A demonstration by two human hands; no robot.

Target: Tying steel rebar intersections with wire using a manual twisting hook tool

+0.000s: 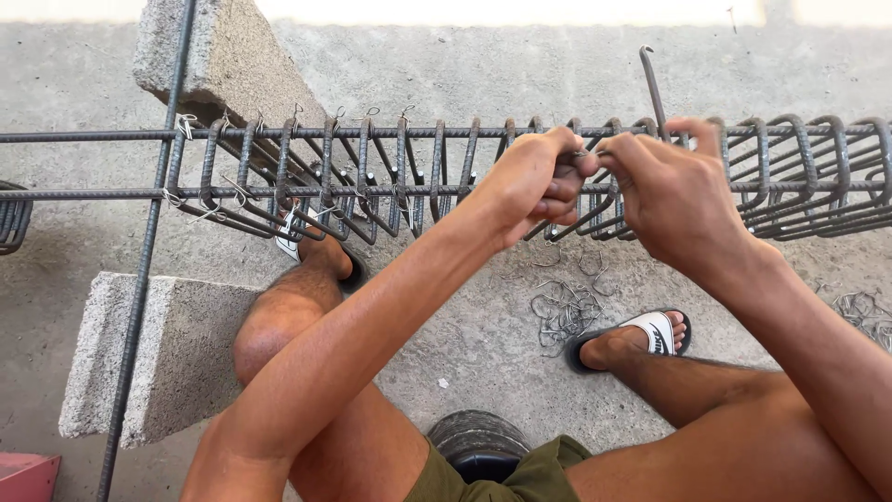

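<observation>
A rebar cage (372, 177) of long steel bars and several bent stirrups runs across the view at chest height. My left hand (534, 181) is closed around a small piece of tie wire at the upper bar, fingertips pinched. My right hand (669, 191) grips a thin hooked metal tool (652, 88) whose shaft sticks up past the fingers, and its fingertips meet my left hand's at the same spot on the bar. Stirrups on the left carry twisted wire ties (186, 123).
A pile of loose wire ties (562, 307) lies on the concrete between my sandalled feet (641, 336). Two concrete blocks (177, 358) support a long bar (139, 279) at the left. More wire lies at the right edge (864, 311). A round dark seat (478, 442) shows under me.
</observation>
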